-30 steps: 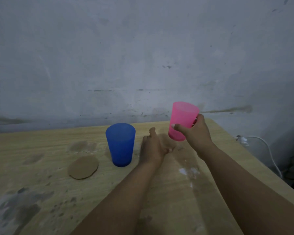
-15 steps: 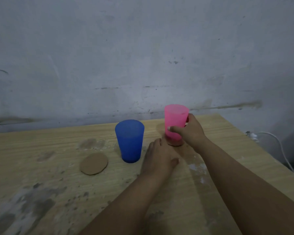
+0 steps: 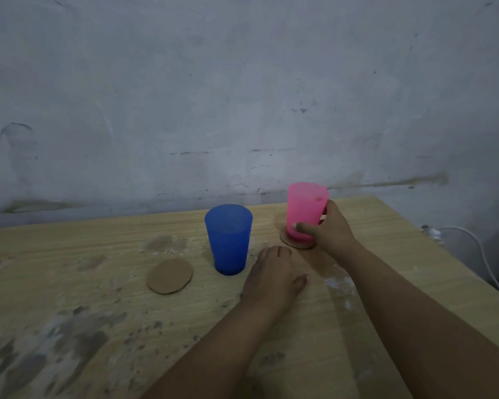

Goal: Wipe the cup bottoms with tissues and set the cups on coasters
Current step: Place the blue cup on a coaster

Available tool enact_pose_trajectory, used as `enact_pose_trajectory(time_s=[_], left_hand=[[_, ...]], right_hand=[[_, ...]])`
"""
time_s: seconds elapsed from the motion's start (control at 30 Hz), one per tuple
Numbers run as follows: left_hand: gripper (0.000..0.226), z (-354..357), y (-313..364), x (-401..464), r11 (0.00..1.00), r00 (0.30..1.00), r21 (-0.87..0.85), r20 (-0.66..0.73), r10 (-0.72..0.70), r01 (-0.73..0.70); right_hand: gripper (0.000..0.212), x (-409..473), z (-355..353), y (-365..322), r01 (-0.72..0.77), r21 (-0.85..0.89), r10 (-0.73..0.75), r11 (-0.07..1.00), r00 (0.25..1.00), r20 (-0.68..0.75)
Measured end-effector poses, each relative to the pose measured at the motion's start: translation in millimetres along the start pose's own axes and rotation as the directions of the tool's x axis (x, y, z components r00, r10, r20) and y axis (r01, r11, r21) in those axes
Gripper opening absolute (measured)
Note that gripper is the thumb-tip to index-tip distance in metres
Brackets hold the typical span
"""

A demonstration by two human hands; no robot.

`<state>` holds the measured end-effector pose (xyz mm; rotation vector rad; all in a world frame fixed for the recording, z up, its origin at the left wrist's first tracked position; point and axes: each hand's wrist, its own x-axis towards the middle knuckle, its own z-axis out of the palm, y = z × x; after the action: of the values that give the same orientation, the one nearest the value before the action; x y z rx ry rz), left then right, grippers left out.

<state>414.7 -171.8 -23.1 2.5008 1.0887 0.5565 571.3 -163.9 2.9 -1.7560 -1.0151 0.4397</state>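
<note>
Right hand (image 3: 327, 228) grips the pink cup (image 3: 306, 214) on its coaster (image 3: 296, 243); left hand (image 3: 271, 276) rests flat, fingers relaxed, on the table (image 3: 69, 254) — a careless release could tip the cup.

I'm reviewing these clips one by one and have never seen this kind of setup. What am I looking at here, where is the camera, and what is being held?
There is no machine here: a person works with two bare hands, and the single camera sits on their head, looking forward and down, so the arms enter from the bottom edge. The surface is a worn wooden table against a grey wall. The right hand grips a pink cup, which stands upright on a round brown coaster. The left hand rests on the table, holding nothing. A blue cup stands directly on the wood, beside a second, bare coaster. No tissue is visible.
</note>
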Motion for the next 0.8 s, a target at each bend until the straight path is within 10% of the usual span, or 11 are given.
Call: enact_pose_trajectory(time_s=[0.3, 0.8], left_hand=[[0.048, -32.2, 11.0, -32.8, 0.985, 0.996, -0.171, -0.09, 0.005, -0.02], [0.036, -132.4, -72.9, -148.5, 0.994, 0.974, -0.109, -0.22, -0.046, 0.022]], right_hand=[[0.077, -62.1, -11.2, -26.5, -0.062, -0.044, 0.056, 0.997, 0.992, -0.116], [0.046, -190.8, 57.2, -102.2, 0.295, -0.316, -0.263, 0.902, 0.955, 0.14]])
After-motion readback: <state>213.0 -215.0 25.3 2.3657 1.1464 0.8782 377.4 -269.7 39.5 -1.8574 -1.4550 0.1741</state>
